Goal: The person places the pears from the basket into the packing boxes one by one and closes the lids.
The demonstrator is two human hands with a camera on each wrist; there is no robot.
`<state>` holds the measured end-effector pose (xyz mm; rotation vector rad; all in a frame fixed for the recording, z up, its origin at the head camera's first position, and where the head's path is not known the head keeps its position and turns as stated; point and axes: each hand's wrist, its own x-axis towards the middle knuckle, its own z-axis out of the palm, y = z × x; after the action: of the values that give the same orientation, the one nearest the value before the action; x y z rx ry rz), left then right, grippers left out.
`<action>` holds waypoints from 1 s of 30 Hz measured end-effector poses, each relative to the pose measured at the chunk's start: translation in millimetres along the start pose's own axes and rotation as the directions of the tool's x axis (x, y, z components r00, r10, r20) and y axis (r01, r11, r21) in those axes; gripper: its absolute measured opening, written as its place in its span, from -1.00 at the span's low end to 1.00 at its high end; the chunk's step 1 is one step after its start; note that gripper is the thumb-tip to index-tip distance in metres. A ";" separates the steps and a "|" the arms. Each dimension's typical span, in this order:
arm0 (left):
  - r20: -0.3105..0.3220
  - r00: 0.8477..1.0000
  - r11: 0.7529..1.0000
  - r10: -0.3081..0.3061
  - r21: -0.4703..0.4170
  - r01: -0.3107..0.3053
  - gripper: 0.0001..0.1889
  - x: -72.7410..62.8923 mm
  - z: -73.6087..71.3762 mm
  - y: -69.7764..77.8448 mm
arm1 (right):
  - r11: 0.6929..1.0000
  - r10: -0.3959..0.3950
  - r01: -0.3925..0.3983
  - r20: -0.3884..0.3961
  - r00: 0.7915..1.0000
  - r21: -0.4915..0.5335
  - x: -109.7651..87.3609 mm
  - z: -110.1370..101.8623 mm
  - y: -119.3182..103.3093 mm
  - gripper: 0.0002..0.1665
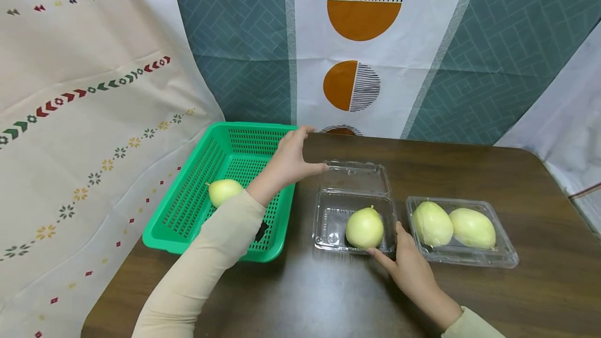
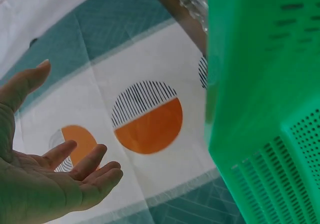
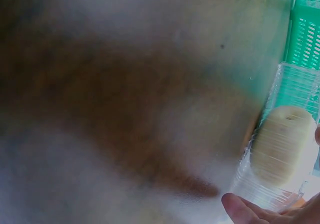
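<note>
My left hand (image 1: 292, 158) is raised over the right rim of the green basket (image 1: 287, 192), thumb and fingers spread apart with nothing between them. In the left wrist view the same hand (image 2: 60, 184) has its fingers loosely bent. A pale yellow-green fruit (image 1: 224, 192) lies in the basket, partly behind my left sleeve. In front of me an open clear plastic container (image 1: 331, 223) has its lid folded back and one fruit (image 1: 364, 228) in its right half. My right hand (image 1: 413, 270) holds this container by its front right corner, the thumb (image 3: 237, 206) at the front edge.
To the right, a second clear container (image 1: 502, 254) holds two similar fruits (image 1: 432, 223). A small dark object (image 1: 261, 231) is in the basket near its front right. Patterned cloths (image 1: 253, 40) hang behind and to the left of the brown wooden table (image 1: 347, 301).
</note>
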<state>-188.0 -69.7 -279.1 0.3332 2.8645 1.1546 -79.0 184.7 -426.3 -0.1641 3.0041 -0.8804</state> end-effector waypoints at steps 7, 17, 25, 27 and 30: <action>-0.038 0.998 0.998 -0.058 0.015 0.059 -0.13 2.2 -8.8 -19.0 | 1.000 0.006 -0.006 -0.004 1.000 0.005 -0.5 1.4 1.0 0.12; -0.101 0.987 0.991 -0.123 0.039 0.128 -0.08 6.2 -18.1 -56.2 | 1.000 0.006 -0.006 0.006 1.000 0.000 -0.1 0.8 0.4 0.12; -0.109 0.979 0.978 -0.173 0.094 0.184 -0.07 7.4 -25.1 -73.9 | 1.000 0.002 -0.002 0.000 1.000 -0.007 -1.2 1.5 -0.1 0.11; -0.102 0.975 0.972 -0.197 0.112 0.208 -0.07 7.4 -27.2 -79.4 | 1.000 0.001 -0.001 -0.001 1.000 -0.008 -1.2 1.8 -0.4 0.11; -0.090 0.968 0.961 -0.233 0.132 0.243 -0.06 7.4 -30.2 -88.1 | 1.000 -0.001 0.001 0.000 1.000 -0.008 -1.0 2.3 -0.8 0.12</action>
<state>-214.9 -150.4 -317.6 -0.0535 2.9536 0.9426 -77.8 182.9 -427.7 -0.1653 3.0075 -0.8690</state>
